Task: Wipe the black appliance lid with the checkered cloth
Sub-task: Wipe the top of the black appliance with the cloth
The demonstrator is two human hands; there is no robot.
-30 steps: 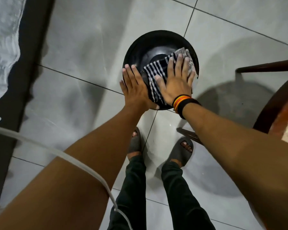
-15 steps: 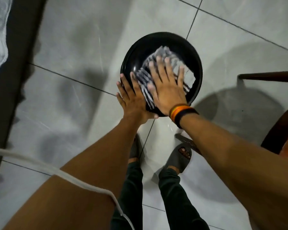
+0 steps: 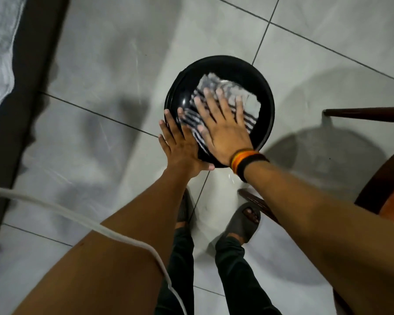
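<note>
A round black appliance lid (image 3: 234, 69) faces me above the tiled floor. The black-and-white checkered cloth (image 3: 248, 103) lies spread over its middle. My right hand (image 3: 223, 130), with a striped band at the wrist, lies flat on the cloth with fingers spread, pressing it against the lid. My left hand (image 3: 182, 148) rests flat against the lid's lower left rim, fingers straight and together, steadying it. The lid's centre is hidden under the cloth and hand.
Grey floor tiles (image 3: 100, 76) lie below. A dark strip with white fabric (image 3: 0, 53) runs along the left. A white cable (image 3: 77, 217) crosses my left forearm. A dark wooden chair or table (image 3: 373, 114) stands at right. My sandalled feet (image 3: 243, 223) are beneath the lid.
My right hand has slid the cloth from the lid's right side toward its centre and upper part. My left hand stays on the lower left rim.
</note>
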